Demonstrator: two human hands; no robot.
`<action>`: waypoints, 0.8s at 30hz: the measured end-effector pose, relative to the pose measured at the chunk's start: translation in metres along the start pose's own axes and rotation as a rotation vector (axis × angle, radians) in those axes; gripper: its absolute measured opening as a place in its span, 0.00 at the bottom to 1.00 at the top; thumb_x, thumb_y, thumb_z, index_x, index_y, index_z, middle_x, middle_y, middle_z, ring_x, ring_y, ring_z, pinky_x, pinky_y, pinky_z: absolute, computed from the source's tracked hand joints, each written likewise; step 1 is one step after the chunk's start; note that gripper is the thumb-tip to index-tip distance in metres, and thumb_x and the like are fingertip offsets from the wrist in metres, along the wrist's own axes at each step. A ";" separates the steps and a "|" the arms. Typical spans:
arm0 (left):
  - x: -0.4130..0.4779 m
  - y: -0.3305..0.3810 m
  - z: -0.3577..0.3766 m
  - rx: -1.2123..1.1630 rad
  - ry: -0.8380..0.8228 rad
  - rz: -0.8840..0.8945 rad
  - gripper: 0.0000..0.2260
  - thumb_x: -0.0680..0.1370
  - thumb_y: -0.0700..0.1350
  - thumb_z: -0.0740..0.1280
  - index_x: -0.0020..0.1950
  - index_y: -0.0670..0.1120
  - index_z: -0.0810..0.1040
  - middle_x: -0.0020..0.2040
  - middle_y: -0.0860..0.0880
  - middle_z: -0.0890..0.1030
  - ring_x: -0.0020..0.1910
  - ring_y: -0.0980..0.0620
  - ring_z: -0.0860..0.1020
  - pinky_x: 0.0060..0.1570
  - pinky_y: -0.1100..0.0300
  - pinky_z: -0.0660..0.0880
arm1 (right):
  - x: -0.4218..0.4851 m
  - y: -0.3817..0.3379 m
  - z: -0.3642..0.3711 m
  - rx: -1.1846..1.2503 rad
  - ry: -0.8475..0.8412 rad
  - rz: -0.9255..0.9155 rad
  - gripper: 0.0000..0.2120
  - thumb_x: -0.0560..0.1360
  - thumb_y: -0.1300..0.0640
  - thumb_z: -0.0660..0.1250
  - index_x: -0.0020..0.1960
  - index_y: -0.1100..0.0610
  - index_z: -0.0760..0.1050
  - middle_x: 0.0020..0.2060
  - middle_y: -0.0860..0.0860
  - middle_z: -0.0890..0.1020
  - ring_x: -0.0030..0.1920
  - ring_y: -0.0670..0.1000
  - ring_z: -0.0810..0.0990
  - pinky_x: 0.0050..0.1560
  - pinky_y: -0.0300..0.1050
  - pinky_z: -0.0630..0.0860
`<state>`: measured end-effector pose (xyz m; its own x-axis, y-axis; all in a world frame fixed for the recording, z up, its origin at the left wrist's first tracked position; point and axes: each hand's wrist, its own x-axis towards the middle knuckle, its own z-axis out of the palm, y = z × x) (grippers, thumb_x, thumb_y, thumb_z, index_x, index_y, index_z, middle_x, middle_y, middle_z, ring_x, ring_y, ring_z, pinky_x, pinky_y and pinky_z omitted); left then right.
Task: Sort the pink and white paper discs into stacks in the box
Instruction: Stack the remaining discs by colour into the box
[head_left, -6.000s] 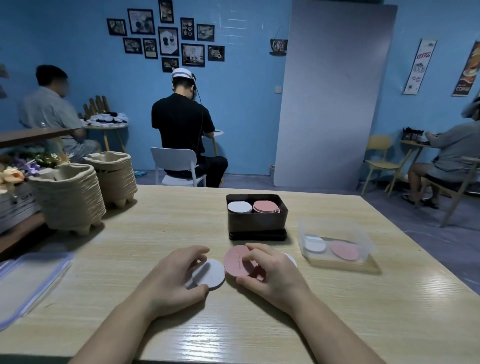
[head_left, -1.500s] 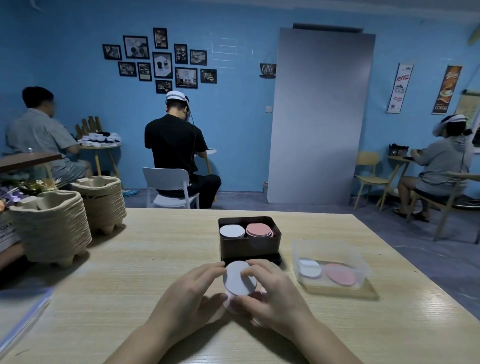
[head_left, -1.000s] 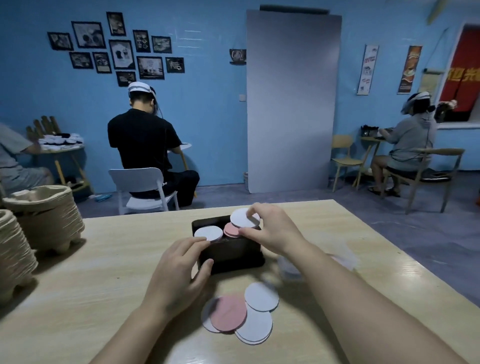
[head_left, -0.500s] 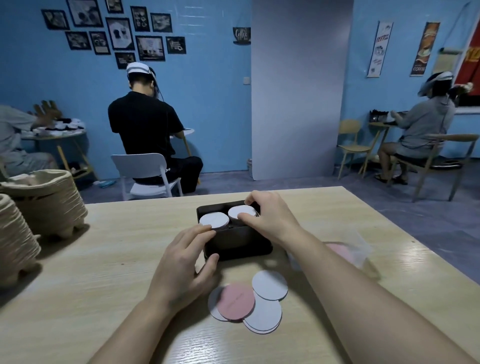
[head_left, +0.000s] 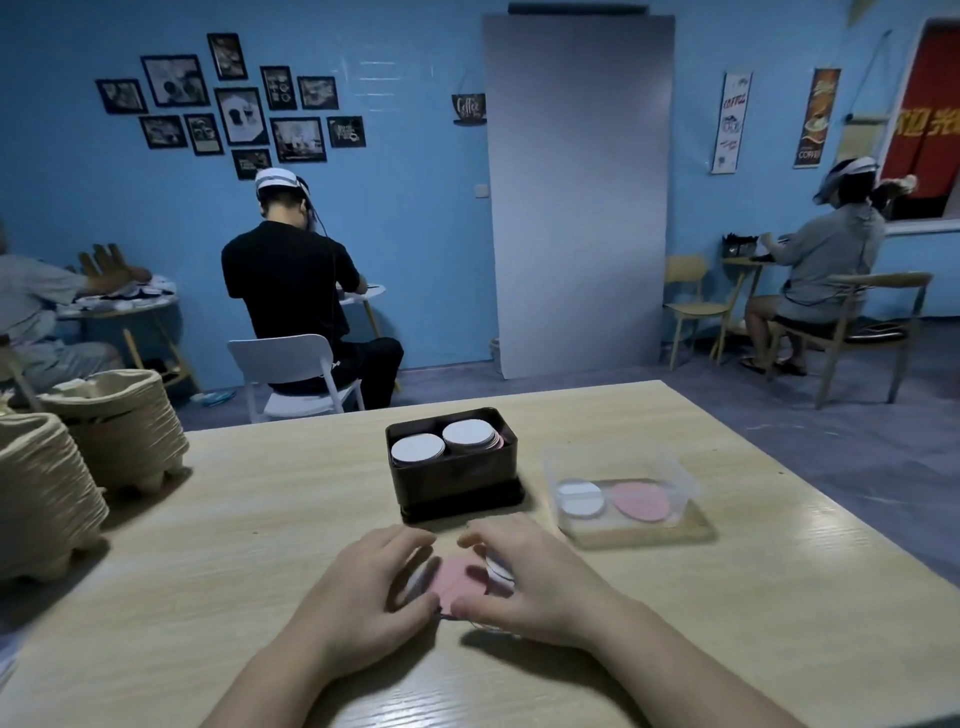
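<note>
**Cupping loose discs (head_left: 460, 579) between two bare hands, just short of the box**

Readable writing comes first, all of it on the blue wall far beyond the hands. A small dark hanging sign (head_left: 469, 108) says "Coffee" in white script. Further right hang a white poster (head_left: 732, 122) and an orange poster (head_left: 813, 117). The orange one seems to end in the word "COFFEE", while the white one's lettering is too small to be sure of. A red banner (head_left: 924, 114) at the far right carries yellow characters that are cut off by the frame edge.

Both forearms reach in from the bottom edge, and the hands meet on the wooden table (head_left: 234, 519). The left hand (head_left: 363, 597) lies palm down, its fingers curved over the left side of the pile and its thumb at the near rim. The right hand (head_left: 535, 587) mirrors it, fingers curled over the far right side and thumb resting on a pink disc (head_left: 457, 577). Both hands are closed around the pile. The edges of white discs (head_left: 500, 569) peek out under the right fingers.

Just past the fingertips stands the dark box (head_left: 452, 483). It holds a white stack (head_left: 417, 448) on the left and a second stack (head_left: 469, 434) on the right (white on top, pink edges showing beneath).

Beyond and to the right of the right hand, a clear tub (head_left: 623, 462) on a wooden board (head_left: 644, 532) holds one white and one pink disc. Well to the left of the left hand sit stacked pulp trays (head_left: 119, 431).
</note>
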<state>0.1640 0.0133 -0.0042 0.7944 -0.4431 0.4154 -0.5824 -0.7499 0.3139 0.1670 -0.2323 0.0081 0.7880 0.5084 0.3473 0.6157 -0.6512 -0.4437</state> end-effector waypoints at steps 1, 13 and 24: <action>0.000 0.000 0.000 -0.003 -0.017 -0.010 0.26 0.72 0.63 0.68 0.68 0.57 0.73 0.62 0.62 0.76 0.61 0.61 0.73 0.62 0.58 0.72 | -0.002 -0.001 0.004 -0.059 -0.027 -0.015 0.26 0.69 0.32 0.68 0.62 0.45 0.72 0.58 0.42 0.77 0.60 0.44 0.71 0.61 0.44 0.72; -0.004 0.001 -0.002 -0.057 0.010 -0.037 0.24 0.70 0.62 0.71 0.65 0.58 0.74 0.55 0.64 0.77 0.55 0.63 0.75 0.55 0.59 0.74 | -0.007 0.005 0.006 -0.033 0.090 -0.009 0.21 0.70 0.36 0.69 0.57 0.46 0.75 0.59 0.41 0.79 0.60 0.43 0.74 0.59 0.45 0.73; -0.006 -0.005 -0.015 0.006 0.164 -0.056 0.20 0.73 0.60 0.70 0.62 0.55 0.75 0.54 0.64 0.76 0.53 0.63 0.75 0.50 0.62 0.76 | -0.004 0.020 0.012 -0.036 0.191 0.078 0.19 0.76 0.44 0.69 0.65 0.46 0.73 0.67 0.43 0.74 0.71 0.42 0.67 0.68 0.38 0.66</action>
<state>0.1594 0.0275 0.0043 0.7868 -0.3145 0.5311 -0.5363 -0.7743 0.3359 0.1767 -0.2408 -0.0119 0.8166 0.3420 0.4650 0.5499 -0.7060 -0.4464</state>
